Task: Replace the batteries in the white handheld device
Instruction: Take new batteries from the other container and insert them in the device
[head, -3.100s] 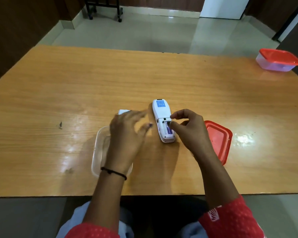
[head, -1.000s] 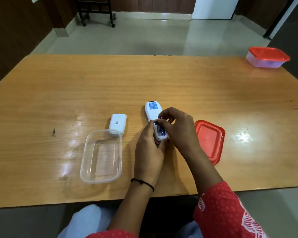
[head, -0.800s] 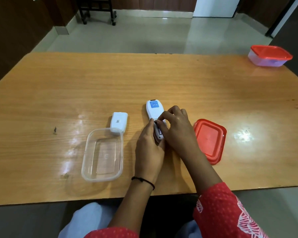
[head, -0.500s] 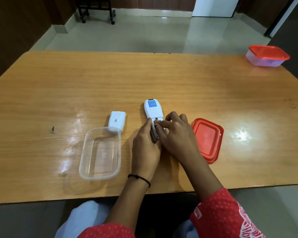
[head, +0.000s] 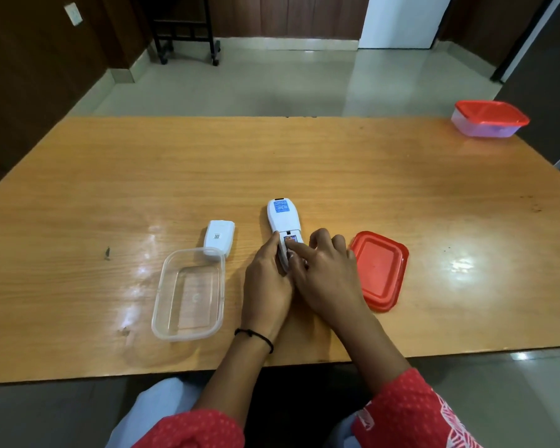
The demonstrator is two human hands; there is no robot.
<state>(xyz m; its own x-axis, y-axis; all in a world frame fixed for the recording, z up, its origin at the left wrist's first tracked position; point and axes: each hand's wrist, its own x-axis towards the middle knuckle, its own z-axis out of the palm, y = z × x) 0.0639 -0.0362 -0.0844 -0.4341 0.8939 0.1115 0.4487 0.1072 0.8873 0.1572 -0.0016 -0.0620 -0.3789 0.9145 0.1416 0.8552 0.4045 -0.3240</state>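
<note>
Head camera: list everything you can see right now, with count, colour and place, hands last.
Table: one, orange-brown wood, fills the view.
White handheld device: one, white with a blue label, table centre, back up, battery bay open.
Battery: at least one, end visible in the bay; full count hidden by fingers.
Battery cover: one, white, left of the device, touching the clear tub.
Clear tub: one, transparent, near left, open.
Red lid: one, right of the hands, flat on the table.
Lidded container: one, clear with a red lid, far right corner.
Black stand: one, on the floor beyond.
Left hand: steadies the device's side.
Right hand: finger pressing into the bay.
</note>
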